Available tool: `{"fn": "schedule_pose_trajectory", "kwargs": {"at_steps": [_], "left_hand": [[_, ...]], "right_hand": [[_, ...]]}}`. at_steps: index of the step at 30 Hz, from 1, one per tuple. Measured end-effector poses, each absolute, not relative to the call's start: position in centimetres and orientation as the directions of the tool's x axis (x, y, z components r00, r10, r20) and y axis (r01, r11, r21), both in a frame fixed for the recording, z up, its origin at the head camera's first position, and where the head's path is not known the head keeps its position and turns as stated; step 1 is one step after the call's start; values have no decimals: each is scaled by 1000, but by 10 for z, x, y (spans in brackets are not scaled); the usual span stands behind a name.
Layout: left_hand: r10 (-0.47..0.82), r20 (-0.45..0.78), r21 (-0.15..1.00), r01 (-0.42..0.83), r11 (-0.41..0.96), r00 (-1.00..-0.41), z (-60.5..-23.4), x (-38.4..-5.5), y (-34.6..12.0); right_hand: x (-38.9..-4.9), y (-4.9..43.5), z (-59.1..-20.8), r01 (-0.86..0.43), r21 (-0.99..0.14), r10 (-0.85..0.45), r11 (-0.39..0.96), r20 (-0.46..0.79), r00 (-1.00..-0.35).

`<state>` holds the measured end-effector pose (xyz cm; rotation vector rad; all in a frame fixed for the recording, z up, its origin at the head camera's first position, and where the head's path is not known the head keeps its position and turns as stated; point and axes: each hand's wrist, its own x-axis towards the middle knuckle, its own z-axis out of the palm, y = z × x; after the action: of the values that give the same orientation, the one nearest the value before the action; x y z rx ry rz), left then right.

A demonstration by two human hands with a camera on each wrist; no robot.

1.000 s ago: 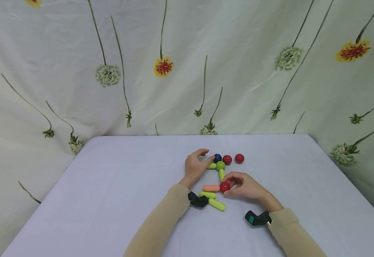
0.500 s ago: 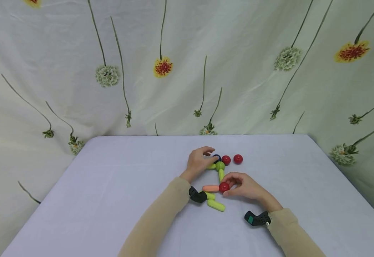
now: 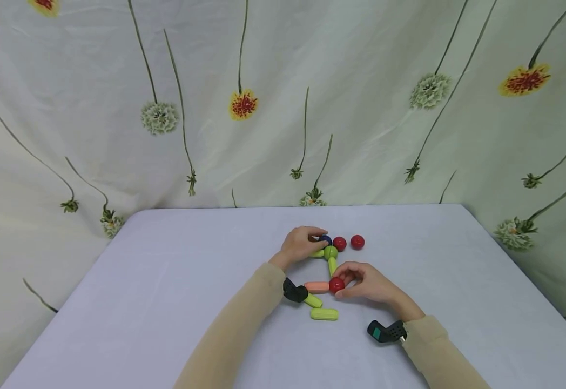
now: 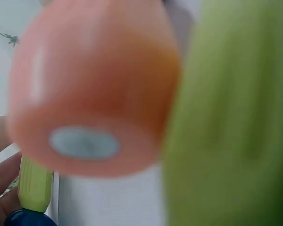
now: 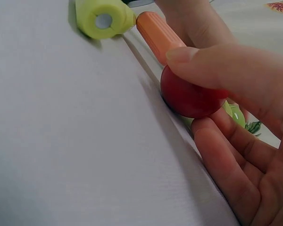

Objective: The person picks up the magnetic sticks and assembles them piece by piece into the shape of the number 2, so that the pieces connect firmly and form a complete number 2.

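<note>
My left hand (image 3: 298, 246) pinches a dark blue ball (image 3: 325, 240) between thumb and fingers. Beside it a green ball (image 3: 330, 253) joins two light green sticks, one running left under that hand and one (image 3: 332, 266) running toward my right hand. My right hand (image 3: 368, 283) holds a red ball (image 3: 336, 284) by thumb and fingertips; an orange stick (image 3: 316, 287) meets the ball's left side. In the left wrist view the orange stick (image 4: 94, 84) looms large and blurred, its round metal end (image 4: 85, 142) showing. The right wrist view shows the thumb pressed on the red ball (image 5: 191, 94).
Two loose red balls, one near (image 3: 339, 243) and one farther right (image 3: 357, 242), lie past the green ball. Two loose light green sticks, one by the left wrist (image 3: 314, 300) and one nearer me (image 3: 324, 314), lie on the white-covered table (image 3: 166, 302). A flowered cloth (image 3: 205, 151) hangs behind.
My left fingers have come down around the blue ball. The two loose green sticks by my left wrist have turned and spread apart. My right hand keeps its hold on the red ball.
</note>
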<state>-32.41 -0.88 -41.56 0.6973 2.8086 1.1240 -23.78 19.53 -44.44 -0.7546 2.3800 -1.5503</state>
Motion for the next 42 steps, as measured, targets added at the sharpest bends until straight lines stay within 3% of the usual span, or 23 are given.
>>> {"fn": "schedule_pose_trajectory", "kwargs": {"at_steps": [10,18,31,36,42], "left_hand": [[424,164,663,417,621,-891,-419,-326,-11],[392,299,711,477,517,-870,-414,-321,-18],[358,481,733,591,336,-800,-401,-303,-41],[332,515,747,604,278,-790,-399,-293,-50],[326,503,794,577,192,-801,-377,-257,-59]], "right_hand": [[-237,194,-444,-304,-893,-512,332,100,-853],[-223,187,-420,-307,-889,-518,339,96,-850],[-237,193,-442,-301,-883,-505,361,87,-859],[-236,194,-442,-308,-882,-508,357,94,-856],[-223,187,-421,-292,-886,-502,360,81,-861]]}}
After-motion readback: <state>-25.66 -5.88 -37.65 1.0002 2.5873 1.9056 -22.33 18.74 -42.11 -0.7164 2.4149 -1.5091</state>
